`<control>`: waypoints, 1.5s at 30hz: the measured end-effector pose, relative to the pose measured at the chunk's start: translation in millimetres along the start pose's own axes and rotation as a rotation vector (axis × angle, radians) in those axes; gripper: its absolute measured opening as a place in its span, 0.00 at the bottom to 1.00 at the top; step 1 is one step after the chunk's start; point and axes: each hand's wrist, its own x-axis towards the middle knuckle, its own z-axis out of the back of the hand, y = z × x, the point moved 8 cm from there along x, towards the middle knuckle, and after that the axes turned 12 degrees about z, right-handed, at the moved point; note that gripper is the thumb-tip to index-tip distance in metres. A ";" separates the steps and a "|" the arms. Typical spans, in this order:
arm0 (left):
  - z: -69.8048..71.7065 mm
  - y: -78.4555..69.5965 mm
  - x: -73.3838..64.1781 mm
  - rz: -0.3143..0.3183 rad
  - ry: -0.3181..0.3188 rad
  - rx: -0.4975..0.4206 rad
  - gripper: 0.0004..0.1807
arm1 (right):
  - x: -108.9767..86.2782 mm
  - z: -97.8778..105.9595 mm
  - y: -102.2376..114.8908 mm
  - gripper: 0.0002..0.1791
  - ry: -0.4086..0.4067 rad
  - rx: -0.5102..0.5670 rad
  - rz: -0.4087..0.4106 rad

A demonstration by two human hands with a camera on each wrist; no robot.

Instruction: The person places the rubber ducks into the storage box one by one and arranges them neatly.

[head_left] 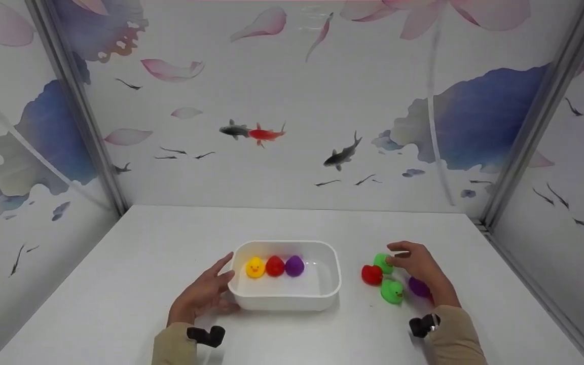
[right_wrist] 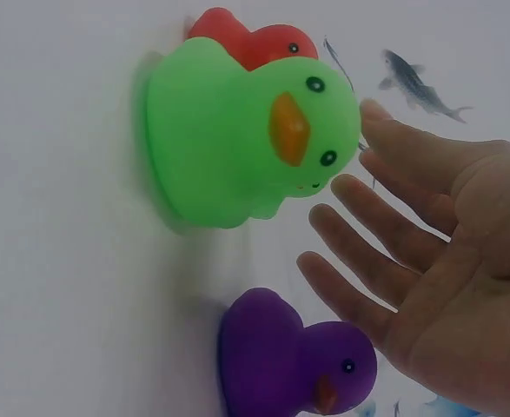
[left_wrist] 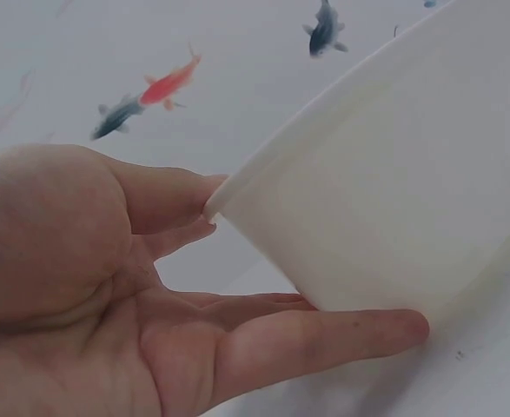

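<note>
A white plastic tray holds a yellow rubber duck, a red rubber duck and a purple rubber duck in a row. My left hand touches the tray's left end, its fingers extended along the outer wall and base. To the right, my right hand hovers with fingertips at the far green duck. Around it sit another red duck, a nearer green duck and a purple duck. Something red beside that purple duck is mostly hidden by the right wrist.
All of this stands on a white table. Printed panels with fish and petals rise behind it and on both sides, joined by metal posts. A dark wrist mount sits at the left cuff.
</note>
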 end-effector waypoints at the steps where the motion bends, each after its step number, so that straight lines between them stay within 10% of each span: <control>1: -0.5 0.1 -0.1 0.003 0.003 -0.001 0.40 | -0.2 0.0 -0.9 0.29 0.004 -0.005 0.003; 45: -0.6 -1.0 1.2 -0.040 0.079 -0.047 0.39 | 3.8 7.9 7.9 0.35 -0.027 -0.015 -0.047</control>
